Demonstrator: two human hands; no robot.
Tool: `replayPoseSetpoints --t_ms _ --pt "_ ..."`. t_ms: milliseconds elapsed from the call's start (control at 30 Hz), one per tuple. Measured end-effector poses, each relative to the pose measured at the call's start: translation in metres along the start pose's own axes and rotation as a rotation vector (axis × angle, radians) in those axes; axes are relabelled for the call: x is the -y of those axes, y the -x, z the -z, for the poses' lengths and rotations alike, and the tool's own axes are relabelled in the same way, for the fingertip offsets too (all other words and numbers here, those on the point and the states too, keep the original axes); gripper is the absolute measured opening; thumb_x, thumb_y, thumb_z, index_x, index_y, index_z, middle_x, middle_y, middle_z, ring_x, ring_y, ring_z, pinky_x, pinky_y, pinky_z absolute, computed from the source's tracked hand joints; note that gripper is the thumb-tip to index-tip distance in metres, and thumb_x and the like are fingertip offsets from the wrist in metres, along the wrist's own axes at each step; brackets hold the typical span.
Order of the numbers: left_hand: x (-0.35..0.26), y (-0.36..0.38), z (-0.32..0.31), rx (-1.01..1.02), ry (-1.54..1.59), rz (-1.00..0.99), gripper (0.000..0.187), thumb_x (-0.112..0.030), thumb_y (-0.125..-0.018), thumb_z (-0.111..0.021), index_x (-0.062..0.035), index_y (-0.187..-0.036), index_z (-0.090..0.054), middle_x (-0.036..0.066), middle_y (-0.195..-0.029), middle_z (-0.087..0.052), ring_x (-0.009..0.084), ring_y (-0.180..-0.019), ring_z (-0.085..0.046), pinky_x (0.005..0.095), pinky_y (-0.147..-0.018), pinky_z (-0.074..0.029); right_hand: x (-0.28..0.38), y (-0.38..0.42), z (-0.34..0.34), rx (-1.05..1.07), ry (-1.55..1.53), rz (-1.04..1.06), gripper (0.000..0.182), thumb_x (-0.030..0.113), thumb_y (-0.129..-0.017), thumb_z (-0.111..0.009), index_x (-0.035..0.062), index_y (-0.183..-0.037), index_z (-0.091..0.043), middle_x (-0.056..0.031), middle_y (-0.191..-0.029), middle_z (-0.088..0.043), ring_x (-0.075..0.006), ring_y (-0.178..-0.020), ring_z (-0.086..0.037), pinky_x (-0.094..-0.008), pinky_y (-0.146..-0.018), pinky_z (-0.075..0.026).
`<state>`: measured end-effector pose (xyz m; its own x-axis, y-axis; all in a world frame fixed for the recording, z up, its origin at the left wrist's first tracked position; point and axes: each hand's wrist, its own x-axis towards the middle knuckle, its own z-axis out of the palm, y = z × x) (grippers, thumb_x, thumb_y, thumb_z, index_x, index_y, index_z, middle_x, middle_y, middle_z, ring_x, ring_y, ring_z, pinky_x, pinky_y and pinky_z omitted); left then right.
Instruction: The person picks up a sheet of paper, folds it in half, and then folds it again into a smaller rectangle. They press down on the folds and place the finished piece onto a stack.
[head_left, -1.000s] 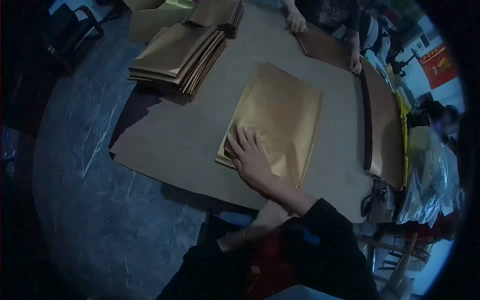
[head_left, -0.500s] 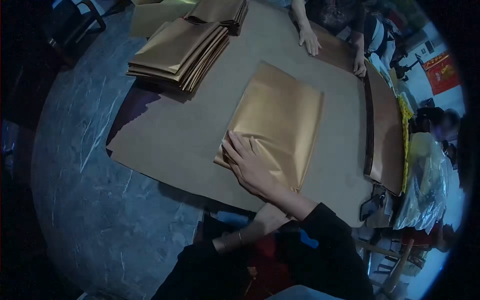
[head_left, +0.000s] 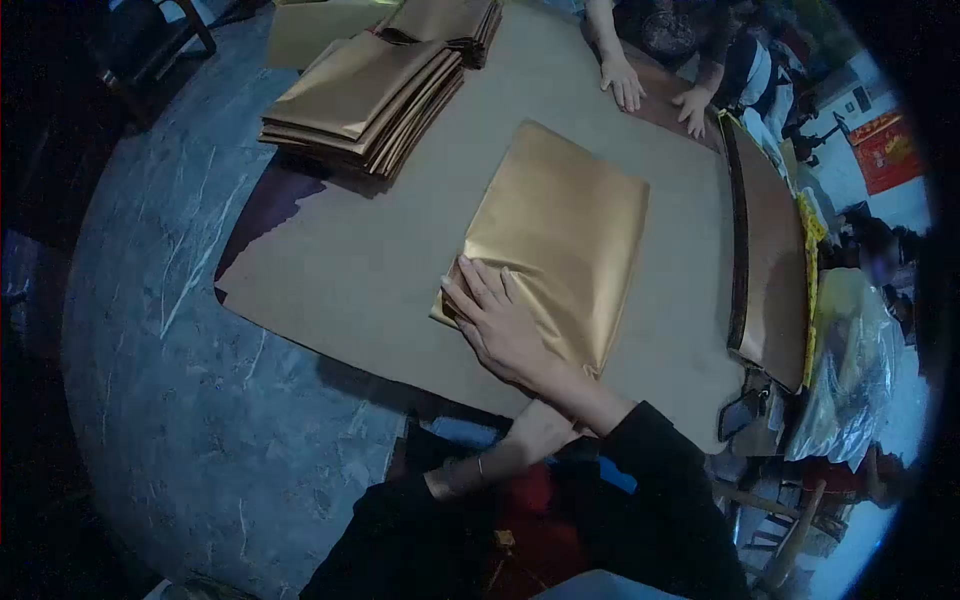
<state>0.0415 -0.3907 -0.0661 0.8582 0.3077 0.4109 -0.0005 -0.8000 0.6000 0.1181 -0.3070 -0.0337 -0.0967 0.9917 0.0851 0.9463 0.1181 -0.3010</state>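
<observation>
The folded gold sheet [head_left: 565, 230] on the worktop [head_left: 370, 260] looks light, floppy and a bit slippery — best held by both long sides. The right hand [head_left: 505, 335] presses its near corner, grip open; the left hand's [head_left: 541, 428] grip is hidden — I can't tell.
</observation>
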Motion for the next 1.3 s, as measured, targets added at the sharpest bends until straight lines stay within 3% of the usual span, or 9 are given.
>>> replayPoseSetpoints --t_ms 133,200,333,433,500,600,700,933,1300 --pt "0.0 -0.002 0.001 0.12 0.031 0.059 0.046 -0.041 -0.086 -0.056 -0.0059 -0.117 -0.057 0.014 -0.11 -0.062 0.0301 -0.098 -0.06 0.0432 -0.085 -0.046 0.0 0.0 -0.003 -0.019 0.012 0.002 0.051 0.022 -0.092 -0.047 0.0112 -0.14 -0.035 -0.0186 -0.149 -0.023 -0.0344 -0.137 -0.024 -0.052 -0.109 -0.019" --pt "0.001 -0.002 0.002 0.253 0.089 0.027 0.052 -0.033 -0.092 -0.045 -0.0026 -0.134 -0.041 0.02 -0.128 -0.049 0.0331 -0.113 -0.05 0.0451 -0.094 -0.04 0.0 0.0 -0.001 0.011 0.104 0.004 0.056 0.028 -0.092 -0.049 0.0141 -0.142 -0.03 -0.0176 -0.148 -0.024 -0.0322 -0.138 -0.024 -0.0517 -0.11 -0.019" --pt "-0.001 0.001 -0.005 0.072 0.147 0.133 0.049 -0.042 -0.089 -0.052 -0.0047 -0.12 -0.053 0.015 -0.116 -0.058 0.0313 -0.106 -0.054 0.0416 -0.092 -0.041 0.0 0.0 -0.002 -0.006 0.067 0.001 0.056 0.038 -0.093 -0.046 0.0153 -0.142 -0.032 -0.0178 -0.149 -0.022 -0.0322 -0.138 -0.022 -0.0521 -0.111 -0.017" --pt "-0.008 -0.024 0.035 0.691 0.285 0.253 0.053 -0.039 -0.092 -0.042 -0.0006 -0.129 -0.044 0.02 -0.125 -0.051 0.0323 -0.115 -0.049 0.0449 -0.095 -0.039 0.0 0.001 -0.002 0.009 0.102 -0.004 0.06 0.047 -0.093 -0.043 0.0165 -0.143 -0.032 -0.0171 -0.15 -0.021 -0.0313 -0.139 -0.02 -0.0522 -0.112 -0.015" --pt "-0.008 0.005 0.015 0.066 -0.036 0.037 0.037 -0.036 -0.088 -0.056 -0.0032 -0.105 -0.06 0.015 -0.102 -0.062 0.0306 -0.099 -0.059 0.0433 -0.085 -0.047 -0.001 0.0 -0.005 0.007 0.077 0.003 0.062 0.049 -0.092 -0.042 0.0149 -0.143 -0.031 -0.0171 -0.15 -0.021 -0.0314 -0.139 -0.019 -0.0518 -0.112 -0.014" --pt "-0.002 0.032 0.027 -0.169 -0.005 -0.068 0.025 -0.017 -0.082 -0.067 -0.0018 -0.101 -0.061 0.013 -0.096 -0.06 0.0318 -0.093 -0.059 0.0451 -0.083 -0.049 -0.002 0.001 -0.008 -0.021 0.075 -0.009 0.067 0.051 -0.091 -0.044 0.0074 -0.141 -0.033 -0.0174 -0.148 -0.025 -0.0312 -0.139 -0.019 -0.0512 -0.112 -0.014" --pt "0.011 0.045 0.072 -0.37 -0.041 0.097 0.021 -0.013 -0.085 -0.063 0.0001 -0.102 -0.062 0.014 -0.101 -0.059 0.0313 -0.095 -0.059 0.0454 -0.087 -0.047 -0.004 0.001 -0.009 -0.028 0.087 -0.004 0.07 0.051 -0.09 -0.045 0.0043 -0.14 -0.033 -0.0173 -0.148 -0.025 -0.031 -0.139 -0.019 -0.0515 -0.112 -0.014" --pt "0.069 0.024 0.109 -0.415 -0.376 0.411 0.032 -0.011 -0.091 -0.055 0.0058 -0.118 -0.056 0.017 -0.125 -0.053 0.0357 -0.122 -0.047 0.0438 -0.097 -0.04 -0.004 0.002 -0.01 -0.018 0.096 -0.008 0.071 0.047 -0.089 -0.046 0.0036 -0.143 -0.028 -0.0161 -0.15 -0.021 -0.0303 -0.14 -0.018 -0.051 -0.112 -0.014" --pt "0.077 0.027 0.106 -0.32 -0.415 0.402 0.032 -0.01 -0.087 -0.058 0.0065 -0.115 -0.056 0.018 -0.121 -0.054 0.0356 -0.116 -0.051 0.0448 -0.096 -0.041 0.003 0.007 0.001 -0.052 -0.049 -0.027 0.07 0.034 -0.087 -0.054 0.0021 -0.142 -0.026 -0.0207 -0.149 -0.021 -0.0354 -0.139 -0.02 -0.0529 -0.112 -0.013"
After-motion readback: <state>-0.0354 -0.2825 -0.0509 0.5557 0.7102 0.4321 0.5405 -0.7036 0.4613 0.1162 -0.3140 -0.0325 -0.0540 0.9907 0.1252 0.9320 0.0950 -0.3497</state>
